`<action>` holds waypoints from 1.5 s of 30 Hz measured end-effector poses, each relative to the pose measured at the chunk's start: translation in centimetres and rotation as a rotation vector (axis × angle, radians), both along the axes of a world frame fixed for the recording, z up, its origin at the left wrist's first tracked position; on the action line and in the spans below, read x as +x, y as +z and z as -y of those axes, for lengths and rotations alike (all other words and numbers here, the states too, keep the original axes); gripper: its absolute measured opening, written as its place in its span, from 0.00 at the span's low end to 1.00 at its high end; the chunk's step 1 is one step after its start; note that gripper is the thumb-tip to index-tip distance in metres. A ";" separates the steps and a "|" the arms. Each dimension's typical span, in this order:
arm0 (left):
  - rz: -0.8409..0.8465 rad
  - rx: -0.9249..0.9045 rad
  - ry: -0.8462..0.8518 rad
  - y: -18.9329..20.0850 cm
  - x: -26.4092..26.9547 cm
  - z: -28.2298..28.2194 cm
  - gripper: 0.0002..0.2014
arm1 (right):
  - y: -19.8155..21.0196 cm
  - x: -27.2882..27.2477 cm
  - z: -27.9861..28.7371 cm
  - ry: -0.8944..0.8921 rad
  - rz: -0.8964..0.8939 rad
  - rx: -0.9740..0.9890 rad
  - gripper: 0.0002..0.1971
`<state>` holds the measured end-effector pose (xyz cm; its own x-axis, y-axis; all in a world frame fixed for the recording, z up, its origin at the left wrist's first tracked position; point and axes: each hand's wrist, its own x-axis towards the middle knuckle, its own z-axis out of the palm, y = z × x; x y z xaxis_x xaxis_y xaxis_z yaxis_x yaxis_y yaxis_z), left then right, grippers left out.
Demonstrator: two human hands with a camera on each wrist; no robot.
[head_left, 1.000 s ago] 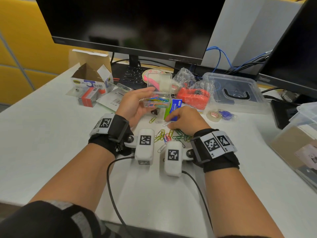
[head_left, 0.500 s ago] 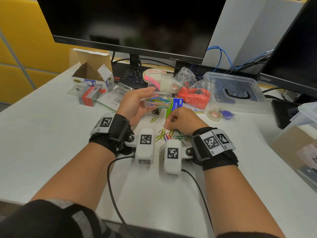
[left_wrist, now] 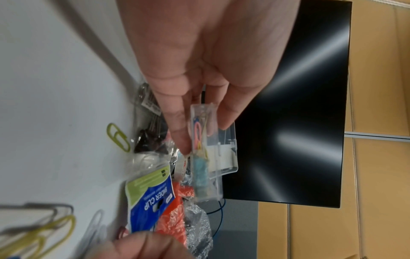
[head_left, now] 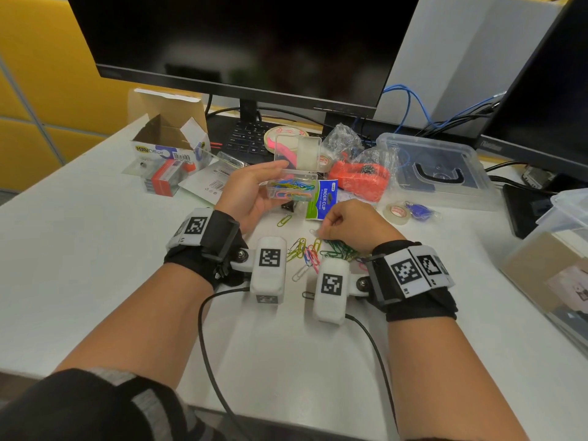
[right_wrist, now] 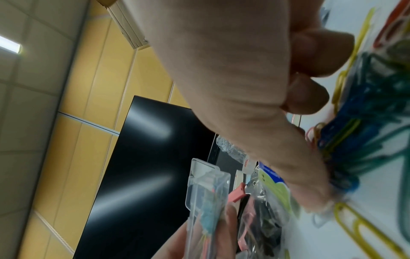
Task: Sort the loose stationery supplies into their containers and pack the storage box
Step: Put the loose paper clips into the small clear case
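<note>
At the middle of the head view, the left hand (head_left: 245, 194) holds the clear clip box (head_left: 292, 189) in a narrow grip, lid open. Lower right, the right hand (head_left: 353, 226) pinches a paper clip (head_left: 313, 232) above the loose paper clips (head_left: 305, 253) on the surface (head_left: 95, 249).

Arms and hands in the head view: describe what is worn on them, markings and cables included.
Both hands are bare. The left hand and right hand each carry a black wrist strap with a white band of square black-and-white coded markers. A white rounded camera pod, also marked, is bolted to each strap. A thin black cable trails from each pod. A dark sleeve with grey stripes covers the left upper arm.
</note>
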<state>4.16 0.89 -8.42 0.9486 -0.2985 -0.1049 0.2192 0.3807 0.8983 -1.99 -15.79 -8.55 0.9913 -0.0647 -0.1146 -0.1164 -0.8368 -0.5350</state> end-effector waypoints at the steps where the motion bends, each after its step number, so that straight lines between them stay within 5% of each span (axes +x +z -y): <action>1: 0.000 0.003 0.001 0.0 0.0 0.0 0.12 | 0.0 -0.1 0.0 -0.007 -0.003 0.010 0.06; 23: 0.000 0.029 0.002 -0.2 0.2 0.0 0.14 | 0.1 0.2 -1.0 0.040 -0.007 -0.173 0.13; 32: 0.031 0.062 -0.121 -0.1 -0.2 0.4 0.12 | 1.2 -0.1 -0.6 -0.113 0.490 0.223 0.06; 39: 0.045 0.050 -0.155 -0.1 0.1 -0.1 0.11 | 0.8 0.0 -1.3 -0.124 0.568 0.276 0.06; 45: 0.014 0.084 -0.071 -0.3 0.7 -0.5 0.14 | 0.5 -0.7 -1.0 0.003 0.178 0.200 0.07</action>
